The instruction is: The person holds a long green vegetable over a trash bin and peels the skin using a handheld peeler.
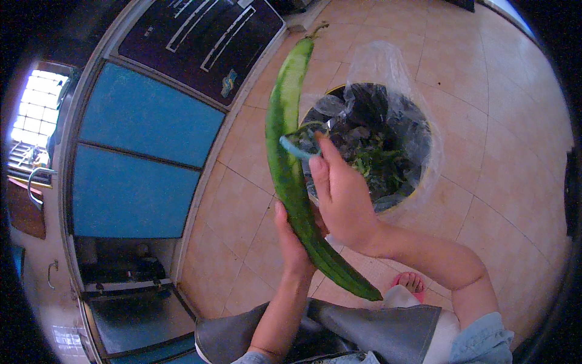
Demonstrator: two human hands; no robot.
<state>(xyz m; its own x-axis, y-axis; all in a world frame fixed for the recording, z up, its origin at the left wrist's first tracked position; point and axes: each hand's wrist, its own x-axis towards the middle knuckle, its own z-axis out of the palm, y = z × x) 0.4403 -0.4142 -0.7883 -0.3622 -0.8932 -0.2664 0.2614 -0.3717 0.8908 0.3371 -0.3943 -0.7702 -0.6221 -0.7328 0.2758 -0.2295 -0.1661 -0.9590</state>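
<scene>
A long green gourd (284, 168), its stem end up, slants across the middle of the view. Pale peeled stretches show along its upper part, while the lower part is dark and ridged. My left hand (295, 245) grips the gourd below its middle, with the thumb on the near side and some fingers hidden behind it. In my right hand (341, 191) is a peeler with a light blue handle (298, 150), held against or very close to the gourd's right side. The peeler's blade is blurred.
A round bin lined with a clear plastic bag (420, 113) stands on the tiled floor behind my right hand, with green scraps (382, 164) inside. Blue cabinet doors (136, 191) run along the left. A grey apron (377, 323) covers my lap; a foot in a pink sandal (411, 284) shows below.
</scene>
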